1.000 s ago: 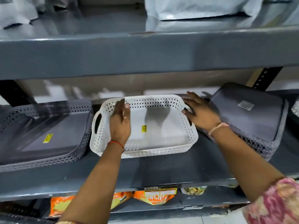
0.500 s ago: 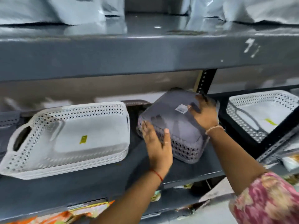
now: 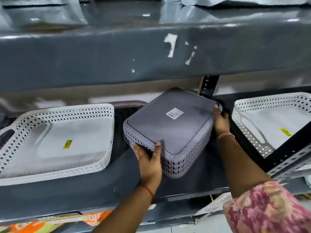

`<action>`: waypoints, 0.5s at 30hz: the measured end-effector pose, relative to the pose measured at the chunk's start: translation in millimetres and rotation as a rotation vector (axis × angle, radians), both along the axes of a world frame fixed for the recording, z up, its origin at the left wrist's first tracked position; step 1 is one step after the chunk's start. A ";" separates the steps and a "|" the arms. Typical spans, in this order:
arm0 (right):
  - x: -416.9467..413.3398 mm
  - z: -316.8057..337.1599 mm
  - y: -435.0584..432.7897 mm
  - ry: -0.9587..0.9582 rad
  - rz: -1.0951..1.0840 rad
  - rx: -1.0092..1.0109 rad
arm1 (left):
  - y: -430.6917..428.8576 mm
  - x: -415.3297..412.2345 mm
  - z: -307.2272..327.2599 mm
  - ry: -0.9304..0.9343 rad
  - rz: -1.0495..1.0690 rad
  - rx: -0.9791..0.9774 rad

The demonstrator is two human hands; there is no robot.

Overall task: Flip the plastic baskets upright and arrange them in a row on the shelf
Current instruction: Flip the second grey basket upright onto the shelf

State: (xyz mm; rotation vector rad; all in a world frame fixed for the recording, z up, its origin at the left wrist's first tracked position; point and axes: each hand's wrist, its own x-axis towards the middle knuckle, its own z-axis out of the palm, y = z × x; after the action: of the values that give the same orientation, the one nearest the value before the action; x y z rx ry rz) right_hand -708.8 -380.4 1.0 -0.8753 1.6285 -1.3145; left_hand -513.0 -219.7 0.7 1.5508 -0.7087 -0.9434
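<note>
A grey perforated basket (image 3: pixel 170 130) lies upside down on the grey metal shelf (image 3: pixel 104 187), its flat bottom with a white label facing up and tilted. My left hand (image 3: pixel 149 158) grips its near left corner, thumb on the bottom. My right hand (image 3: pixel 221 121) holds its far right edge. To its left stands a white perforated basket (image 3: pixel 55 142) upright, a yellow sticker inside. Another white basket (image 3: pixel 272 125) stands upright on the neighbouring shelf to the right.
The upper shelf's thick front beam (image 3: pixel 151 54) hangs low over the baskets. A black slotted upright (image 3: pixel 208 88) and a diagonal brace (image 3: pixel 286 158) divide the two shelf bays. Orange packets (image 3: pixel 94 219) lie on the shelf below. A dark basket rim (image 3: pixel 127 104) shows behind.
Both hands left the white basket and moved right onto the upside-down grey basket. The view swung right, and the grey basket now sits closer to the front edge, gripped at two sides.
</note>
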 end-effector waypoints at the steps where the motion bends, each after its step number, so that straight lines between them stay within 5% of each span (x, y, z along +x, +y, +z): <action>1: -2.0 -6.3 1.3 -0.011 -0.001 -0.011 | -1.0 4.0 0.8 -0.008 0.021 -0.001; 9: -6.7 24.2 47.6 0.008 -0.067 -0.458 | -9.4 64.5 11.9 0.299 0.093 -0.245; 15: -6.8 90.6 56.2 -0.159 -0.091 -0.729 | -6.7 91.3 39.7 0.229 0.253 -0.471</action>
State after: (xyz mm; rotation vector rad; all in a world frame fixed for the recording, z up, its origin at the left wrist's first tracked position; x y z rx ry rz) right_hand -715.5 -324.2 91.6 -1.0795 1.0668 -2.0374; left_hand -421.7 -226.4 40.4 1.0670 -0.5103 -0.6886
